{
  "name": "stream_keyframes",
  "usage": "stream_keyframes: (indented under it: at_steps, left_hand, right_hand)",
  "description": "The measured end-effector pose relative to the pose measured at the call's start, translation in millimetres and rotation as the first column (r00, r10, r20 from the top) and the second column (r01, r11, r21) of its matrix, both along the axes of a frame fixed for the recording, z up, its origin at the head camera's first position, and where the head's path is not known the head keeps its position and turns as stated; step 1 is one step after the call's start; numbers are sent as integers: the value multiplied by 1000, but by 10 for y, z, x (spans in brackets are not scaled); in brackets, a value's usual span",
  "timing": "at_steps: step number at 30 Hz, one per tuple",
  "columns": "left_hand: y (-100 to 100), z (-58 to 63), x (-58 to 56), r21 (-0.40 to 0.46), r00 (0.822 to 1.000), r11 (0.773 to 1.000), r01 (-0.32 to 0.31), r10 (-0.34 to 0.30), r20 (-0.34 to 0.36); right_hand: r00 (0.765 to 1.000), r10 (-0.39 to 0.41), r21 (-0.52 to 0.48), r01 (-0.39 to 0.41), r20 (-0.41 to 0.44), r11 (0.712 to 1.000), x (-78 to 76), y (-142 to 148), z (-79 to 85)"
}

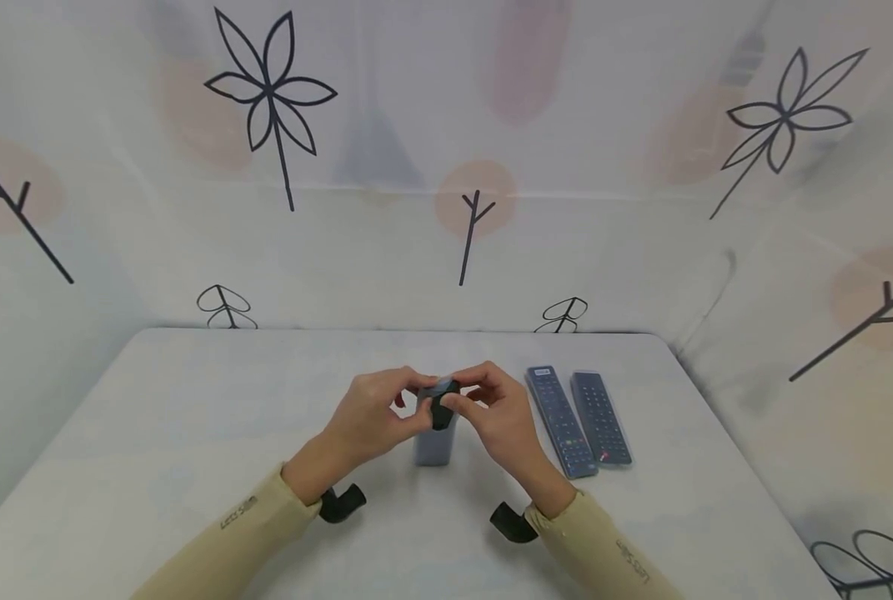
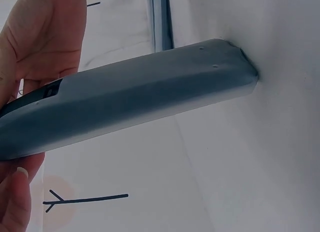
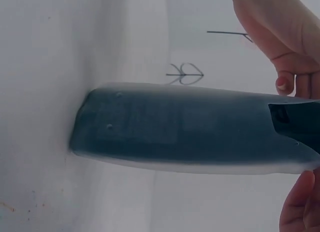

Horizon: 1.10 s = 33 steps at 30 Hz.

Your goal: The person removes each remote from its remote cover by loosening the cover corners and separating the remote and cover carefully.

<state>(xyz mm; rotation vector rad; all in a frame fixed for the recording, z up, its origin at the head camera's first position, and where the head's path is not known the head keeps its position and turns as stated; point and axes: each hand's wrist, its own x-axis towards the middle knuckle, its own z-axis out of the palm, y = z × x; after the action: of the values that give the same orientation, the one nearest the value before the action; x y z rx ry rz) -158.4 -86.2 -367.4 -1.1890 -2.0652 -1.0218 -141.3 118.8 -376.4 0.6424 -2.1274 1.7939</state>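
A remote control [image 2: 150, 86] in a cloudy, see-through cover [image 1: 434, 450] stands tilted, its far end touching the white tabletop. Its dark upper end [image 1: 442, 413] shows through an opening in the cover. My left hand [image 1: 371, 412] pinches one side of this upper end between thumb and fingers. From the other side my right hand [image 1: 500, 417] pinches the same end. In the right wrist view the covered remote's broad face [image 3: 190, 127] is seen, with the dark opening by the fingers. Part of the upper end is hidden behind the fingertips.
Two more remote controls in clear covers, a longer one [image 1: 562, 421] and a shorter one [image 1: 600, 417], lie side by side to the right of my right hand. The white table [image 1: 191, 400] ends at a patterned cloth backdrop [image 1: 401, 250].
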Motion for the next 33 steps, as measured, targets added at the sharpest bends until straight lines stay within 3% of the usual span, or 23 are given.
stream_keyframes:
  at_steps: [10, 14, 21, 33]
  left_hand:
    - [17, -17, 3, -46, 990, 997, -64, 58, -128]
    - [26, -15, 2, -51, 989, 996, -69, 61, -131]
    - [38, -6, 8, -49, 989, 996, -74, 67, -130]
    - [41, -25, 3, -42, 988, 995, -90, 84, -132]
  right_hand:
    - [999, 15, -11, -15, -53, 1000, -18, -24, -11]
    - [999, 4, -3, -4, -47, 1000, -1, -34, 22]
    - [999, 9, -1, -9, -51, 1000, 128, -70, 224]
    - [998, 25, -17, -26, -53, 1000, 113, -64, 220]
